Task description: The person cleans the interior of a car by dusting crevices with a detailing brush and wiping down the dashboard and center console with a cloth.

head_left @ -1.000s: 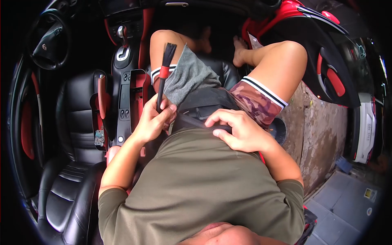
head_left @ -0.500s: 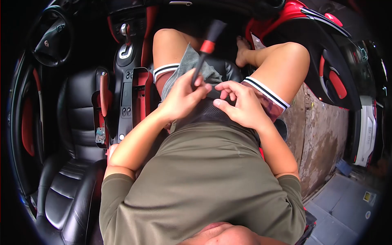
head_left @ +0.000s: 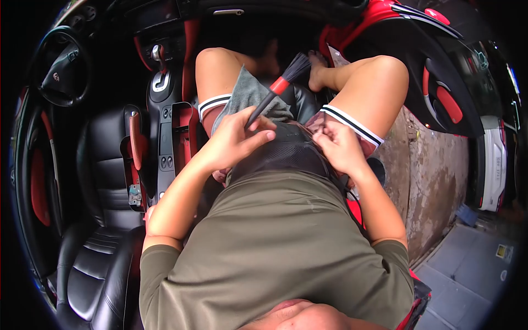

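My left hand (head_left: 237,140) is wrapped round the handle of a detailing brush (head_left: 279,85), which has a red collar and dark bristles pointing up and to the right. A grey cloth (head_left: 247,93) hangs over my left thigh beside that hand. My right hand (head_left: 340,147) is closed, its fingertips pinched together at the right edge of a black mesh pouch or apron (head_left: 280,148) on my lap. What lies between those fingertips is too small to make out.
I sit in a car. To the left are the gear lever (head_left: 159,69), an open red-lined console box (head_left: 185,129), a black leather seat (head_left: 102,242) and the steering wheel (head_left: 61,66). An open door (head_left: 440,91) stands at the right, above worn ground (head_left: 429,187).
My left hand has moved slightly left and down, tilting the brush more to the right. My right hand has shifted rightward, away from the left hand, and its fingers have closed together.
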{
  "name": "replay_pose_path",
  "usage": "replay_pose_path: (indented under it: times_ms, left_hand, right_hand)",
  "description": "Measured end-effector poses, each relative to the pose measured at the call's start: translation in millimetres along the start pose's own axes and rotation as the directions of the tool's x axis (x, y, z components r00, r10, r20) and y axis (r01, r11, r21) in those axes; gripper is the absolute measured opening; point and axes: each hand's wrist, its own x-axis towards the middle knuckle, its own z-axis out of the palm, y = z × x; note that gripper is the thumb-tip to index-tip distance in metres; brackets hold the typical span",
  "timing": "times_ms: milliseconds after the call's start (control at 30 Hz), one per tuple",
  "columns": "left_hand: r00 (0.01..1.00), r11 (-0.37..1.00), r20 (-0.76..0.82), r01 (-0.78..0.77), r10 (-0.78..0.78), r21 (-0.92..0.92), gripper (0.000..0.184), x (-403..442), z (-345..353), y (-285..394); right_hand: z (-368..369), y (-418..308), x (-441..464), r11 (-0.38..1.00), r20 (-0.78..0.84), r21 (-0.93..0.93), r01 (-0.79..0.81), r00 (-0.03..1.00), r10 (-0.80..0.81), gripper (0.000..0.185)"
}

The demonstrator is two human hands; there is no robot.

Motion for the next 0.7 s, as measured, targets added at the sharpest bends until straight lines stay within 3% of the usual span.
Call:
replay_pose_path:
  times_ms: [100, 200, 233, 267, 300, 333, 400, 433, 467, 533, 600, 667, 700]
  left_hand:
    - [0.99, 0.99, -0.025, 0.138, -0.138, -0.012, 0.019, -14.8, -8.8, -8.6]
    - [0.981, 0.979, -0.027, 0.19, -0.193, -0.08, 0.03, -19.3, -16.6, -13.6]
    - [0.98, 0.974, -0.024, 0.191, -0.196, -0.121, 0.033, -17.1, -17.9, -18.2]
    - [0.98, 0.968, -0.024, 0.193, -0.199, -0.163, 0.036, -14.6, -18.8, -22.9]
    - [0.993, 0.983, -0.025, 0.115, -0.12, -0.143, 0.037, -5.8, -12.6, -23.3]
    - [0.993, 0.965, 0.021, 0.119, -0.118, -0.235, 0.031, 3.3, -4.9, -16.3]
    - [0.994, 0.961, 0.097, 0.083, -0.059, -0.265, 0.029, 30.9, 12.1, -1.4]
    - [0.99, 0.958, 0.125, 0.095, -0.063, -0.27, 0.028, 44.3, 19.8, 7.2]
    - [0.985, 0.955, 0.156, 0.109, -0.067, -0.275, 0.028, 56.7, 25.4, 17.3]
    - [0.992, 0.981, 0.119, 0.053, -0.031, -0.187, 0.03, 75.0, 31.1, 32.5]
    - [0.987, 0.996, 0.158, -0.051, 0.039, 0.071, 0.032, 86.5, 15.2, 28.9]
    - [0.994, 0.924, -0.02, -0.092, 0.107, 0.372, 0.039, 84.1, 1.7, 9.3]
    - [0.99, 0.833, -0.095, -0.032, 0.101, 0.552, 0.04, 78.5, -5.9, -7.1]
  right_hand:
    - [-40.2, 5.4, -27.3, 0.95, 0.142, -0.227, -0.214, 0.958, 0.25, 0.021]
    - [-57.1, 4.9, -46.3, 0.873, 0.333, -0.467, -0.143, 0.886, 0.324, 0.023]
    - [-61.6, -2.0, -46.5, 0.859, 0.311, -0.507, -0.074, 0.914, 0.262, 0.023]
    - [-59.5, 5.6, -43.3, 0.868, 0.16, -0.483, 0.112, 0.986, -0.038, 0.026]
    - [-60.0, -9.5, -29.3, 0.891, 0.079, -0.434, 0.131, 0.991, -0.108, 0.031]
    - [-54.2, -27.6, -10.2, 0.911, -0.007, -0.381, 0.157, 0.985, -0.173, 0.039]
    - [-28.0, -41.6, 24.4, 0.96, -0.157, 0.018, 0.28, 0.949, -0.274, 0.049]
    - [-22.0, -49.5, 46.1, 0.85, -0.134, -0.146, 0.506, 0.841, -0.524, 0.058]
    - [-16.3, -53.7, 71.1, 0.722, -0.118, -0.288, 0.629, 0.725, -0.679, 0.052]
    - [-13.7, -43.7, 116.8, 0.578, -0.053, -0.439, 0.688, 0.623, -0.781, 0.036]
    - [-16.4, -46.8, 147.6, 0.589, -0.09, -0.398, 0.703, 0.61, -0.788, 0.027]
    - [-29.1, -48.4, 174.6, 0.629, -0.113, -0.352, 0.693, 0.636, -0.764, 0.022]
    - [-35.1, -43.7, 189.2, 0.673, -0.15, -0.302, 0.676, 0.663, -0.733, 0.02]
